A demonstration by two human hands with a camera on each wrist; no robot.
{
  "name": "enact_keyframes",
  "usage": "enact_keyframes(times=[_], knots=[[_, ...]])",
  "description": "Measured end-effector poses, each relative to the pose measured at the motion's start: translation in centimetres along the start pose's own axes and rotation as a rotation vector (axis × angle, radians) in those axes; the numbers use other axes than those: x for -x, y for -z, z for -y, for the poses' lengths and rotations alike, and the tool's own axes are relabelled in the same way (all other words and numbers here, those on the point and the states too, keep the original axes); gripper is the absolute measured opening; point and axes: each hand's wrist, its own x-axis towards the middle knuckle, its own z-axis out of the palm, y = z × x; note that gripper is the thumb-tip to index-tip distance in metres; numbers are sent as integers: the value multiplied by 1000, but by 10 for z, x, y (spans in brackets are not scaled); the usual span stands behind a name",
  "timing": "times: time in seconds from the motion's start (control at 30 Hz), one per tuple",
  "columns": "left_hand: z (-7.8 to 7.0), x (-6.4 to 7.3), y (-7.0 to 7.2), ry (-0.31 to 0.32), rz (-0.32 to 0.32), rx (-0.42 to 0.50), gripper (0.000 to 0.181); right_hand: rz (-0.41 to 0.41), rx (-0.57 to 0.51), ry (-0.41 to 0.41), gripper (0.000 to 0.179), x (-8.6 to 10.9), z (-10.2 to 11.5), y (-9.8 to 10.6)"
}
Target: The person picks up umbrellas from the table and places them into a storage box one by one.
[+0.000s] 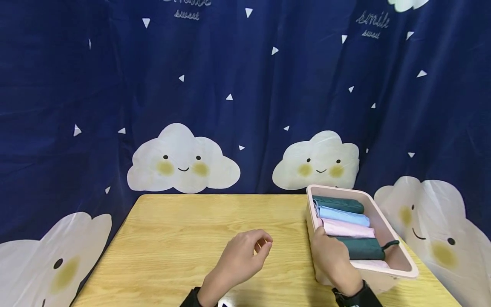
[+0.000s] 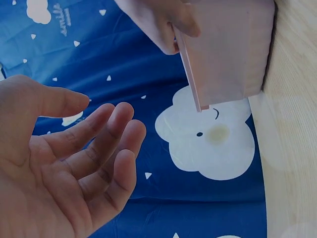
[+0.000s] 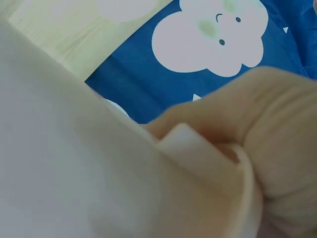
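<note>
A pale pink plastic storage bin [image 1: 383, 221] stands at the right of the table. My right hand [image 1: 333, 258] grips its left rim, the thumb on one side of the wall and fingers on the other; the right wrist view shows the hand [image 3: 282, 144] closely around the rim. Inside the bin lie several rolled fabric bundles that look like folded umbrellas: dark green [image 1: 337, 204], light blue [image 1: 345, 216], pink [image 1: 347, 229] and another dark green one [image 1: 362, 248] with a strap. Left of the bin, my left hand [image 1: 243, 256] hovers with loosely bent fingers, holding nothing.
The light wooden table [image 1: 192, 234] extends to the left of the bin. Behind and beside it hangs a dark blue curtain [image 1: 253, 85] with white clouds and triangles. The bin's right side is near the table's right edge.
</note>
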Motion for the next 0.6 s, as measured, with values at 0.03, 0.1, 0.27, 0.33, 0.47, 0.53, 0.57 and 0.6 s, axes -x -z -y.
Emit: enact_keyframes(times=[0.03,0.1,0.27,0.33,0.47,0.53,0.57,0.6], knots=[[0,0,-1,-1,1,-1,12,-21,1,11,52,2,1,-1],[0,-1,-4,-6,1,-4,12,-44,17,43,55,6,4,-4],[0,-4,-12,-11,-11,-18,11,-110,3,120,43,14,11,-9],[0,-6,-15,-11,-29,-39,11,-131,-5,163,40,18,12,-10],[5,-11,-16,-17,-85,-111,9,-239,-21,328,39,27,14,-12],[9,-14,-16,-29,-132,-158,8,-334,-46,432,34,31,14,-13],[10,-16,-16,-35,-153,-182,8,-357,-66,476,35,32,15,-12],[12,-17,-17,-46,-174,-209,9,-368,-89,512,35,34,15,-12]])
